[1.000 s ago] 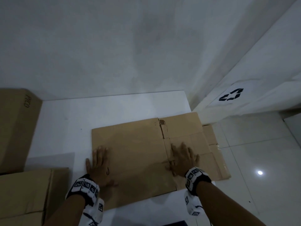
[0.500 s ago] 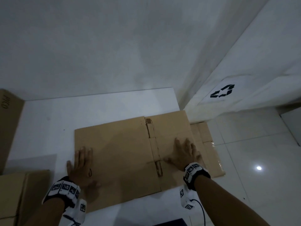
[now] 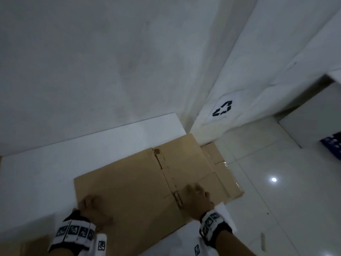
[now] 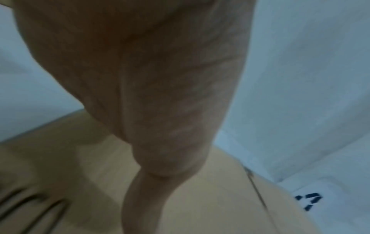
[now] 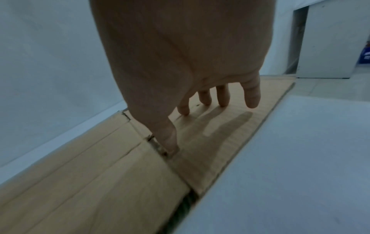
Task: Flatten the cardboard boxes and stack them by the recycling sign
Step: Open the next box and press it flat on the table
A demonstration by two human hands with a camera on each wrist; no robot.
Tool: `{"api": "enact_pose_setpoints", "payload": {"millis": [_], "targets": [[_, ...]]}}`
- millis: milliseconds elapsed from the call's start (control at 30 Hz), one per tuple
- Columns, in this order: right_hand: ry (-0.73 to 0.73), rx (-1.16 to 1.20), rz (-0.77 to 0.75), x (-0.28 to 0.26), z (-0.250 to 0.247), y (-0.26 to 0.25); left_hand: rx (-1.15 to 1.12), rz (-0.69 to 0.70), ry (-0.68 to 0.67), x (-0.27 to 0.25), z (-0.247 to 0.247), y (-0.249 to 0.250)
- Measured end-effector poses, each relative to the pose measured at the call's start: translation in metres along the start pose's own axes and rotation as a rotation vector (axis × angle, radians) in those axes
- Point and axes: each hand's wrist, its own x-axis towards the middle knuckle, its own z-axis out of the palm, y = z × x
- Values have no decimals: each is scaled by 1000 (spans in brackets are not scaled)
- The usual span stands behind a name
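At the far left of the head view a white table (image 3: 55, 172) runs along the wall, and the left hand (image 3: 92, 209) lies palm down on the near left corner of the flattened cardboard box (image 3: 129, 191), its fingers stretched out flat and curled round nothing; the left wrist view is blurred, yet it too shows the palm over bare cardboard. The box lies spread across the table, its right part reaching past the table's edge over a second flattened piece (image 3: 221, 163) on the tiled floor (image 3: 276, 200). The right hand (image 3: 198, 199) presses beside the central seam, fingers (image 5: 222, 98) straight, their tips touching the board, the thumb at the crease. Further right, the recycling sign (image 3: 222, 108) is on the white wall, just beyond the box's far right corner.
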Motion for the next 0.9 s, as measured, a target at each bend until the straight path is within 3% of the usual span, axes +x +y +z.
{"api": "enact_pose_setpoints", "payload": {"millis": [67,167,333,500,633,767,900], "targets": [[-2,90,53,-17,15,-5,-108,26,48,16,-36,19],[21,310,224,-35,40,-9,-308,228,182,35,-74,41],[115,714,552,-53,87,-10,-67,316,72,45,-92,72],[102,996,690,-51,122,-28,21,283,58,48,-79,71],[71,990,521,-52,138,-21,-72,404,49,41,-74,63],[42,1234,504,-53,137,-10,-48,534,63,32,-78,55],[50,1332,316,-56,137,-4,-188,588,170,-3,-79,57]]}}
